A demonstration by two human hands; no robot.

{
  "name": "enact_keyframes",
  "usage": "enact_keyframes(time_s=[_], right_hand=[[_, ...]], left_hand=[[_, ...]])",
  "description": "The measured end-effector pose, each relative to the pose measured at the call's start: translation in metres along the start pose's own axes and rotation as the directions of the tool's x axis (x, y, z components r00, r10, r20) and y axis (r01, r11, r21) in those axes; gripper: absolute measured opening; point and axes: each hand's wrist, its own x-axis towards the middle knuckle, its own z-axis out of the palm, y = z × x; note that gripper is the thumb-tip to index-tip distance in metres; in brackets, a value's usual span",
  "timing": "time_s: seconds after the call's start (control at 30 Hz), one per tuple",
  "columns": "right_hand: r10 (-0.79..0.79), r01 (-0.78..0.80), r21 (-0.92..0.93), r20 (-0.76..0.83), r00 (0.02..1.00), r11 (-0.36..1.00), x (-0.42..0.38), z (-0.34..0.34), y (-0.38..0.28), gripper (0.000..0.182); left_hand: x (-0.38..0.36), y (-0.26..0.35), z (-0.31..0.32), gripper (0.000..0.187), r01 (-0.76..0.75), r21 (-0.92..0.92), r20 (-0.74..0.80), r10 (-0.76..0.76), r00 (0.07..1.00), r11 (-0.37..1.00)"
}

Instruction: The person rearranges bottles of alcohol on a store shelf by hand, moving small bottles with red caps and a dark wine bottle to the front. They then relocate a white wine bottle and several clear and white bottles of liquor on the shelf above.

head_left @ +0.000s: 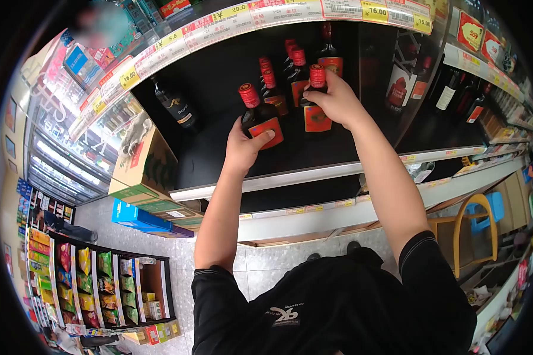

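Note:
My left hand (247,145) is wrapped round the lower body of a dark liquor bottle (263,121) with a red cap and an orange-red label; the bottle leans slightly. My right hand (334,100) grips a second bottle (317,118) of the same kind near its neck and shoulder. Both are over the black shelf (213,157). Just behind them stand several matching red-capped bottles (273,94) in rows. Whether the two held bottles touch the shelf is hard to tell.
A dark wine bottle (175,106) stands at the shelf's left. Price tags line the upper shelf edge (219,23). Cardboard boxes (142,160) are stacked at left, a snack rack (100,278) lower left. A wooden chair (477,231) is at right. Another person (71,228) is far left.

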Motion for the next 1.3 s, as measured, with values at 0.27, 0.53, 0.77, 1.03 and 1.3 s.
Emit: enact_keyframes(time_s=[0.27,0.53,0.77,1.03,1.3], right_hand=[[-0.074,0.073,-0.003,-0.021,0.997,0.997,0.040,0.013,0.026,0.042],[-0.277,0.249,-0.143,-0.239,0.930,0.958,0.042,0.022,0.033,0.049],[-0.108,0.178,0.229,-0.287,0.952,0.957,0.032,0.016,0.048,0.032],[0.333,-0.092,0.686,-0.228,0.915,0.722,-0.009,0.017,0.059,0.059],[0.270,-0.153,0.649,-0.085,0.959,0.746,-0.036,0.029,0.058,0.072]], left_hand=[[-0.003,-0.007,0.008,0.050,-0.010,0.078,0.027,0.008,1.000,0.997],[0.008,-0.015,0.039,0.066,0.014,0.046,0.084,-0.018,0.996,0.999],[0.017,-0.027,0.066,0.067,-0.082,-0.020,0.055,0.083,0.995,0.996],[0.019,-0.021,0.088,0.087,-0.178,0.451,0.016,0.191,0.981,0.875],[0.008,-0.019,0.091,0.091,-0.134,0.680,-0.083,0.258,0.963,0.721]])
